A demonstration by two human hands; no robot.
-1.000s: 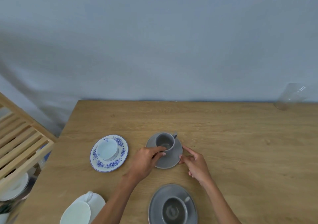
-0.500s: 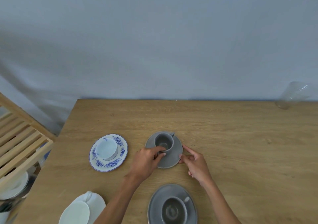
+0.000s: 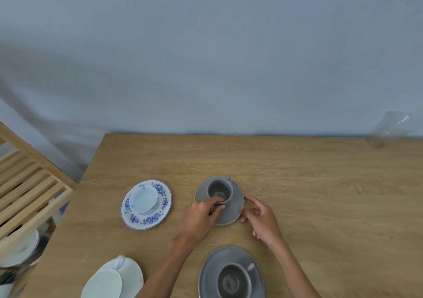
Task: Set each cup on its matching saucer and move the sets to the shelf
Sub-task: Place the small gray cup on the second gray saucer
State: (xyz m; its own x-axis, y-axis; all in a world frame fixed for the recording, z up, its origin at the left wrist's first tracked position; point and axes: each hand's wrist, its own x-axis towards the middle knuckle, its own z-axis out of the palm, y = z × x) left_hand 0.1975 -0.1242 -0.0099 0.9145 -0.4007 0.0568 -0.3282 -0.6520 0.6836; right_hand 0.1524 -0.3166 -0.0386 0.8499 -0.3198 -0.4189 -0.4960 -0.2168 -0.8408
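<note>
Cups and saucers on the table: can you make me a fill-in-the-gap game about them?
1. The left hand pinches the rim of the small ____ cup.
2. The pale cup sits on a saucer with ____ flowers.
3. The right hand touches the small saucer's ____ edge.

Missing words: grey; blue; right

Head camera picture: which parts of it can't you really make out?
- White cup and large grey cup: head view, cut off by the bottom edge.
- Shelf: cut off by the left edge; its lower contents are blurred.
- Small grey saucer: near rim hidden under the left hand.
</note>
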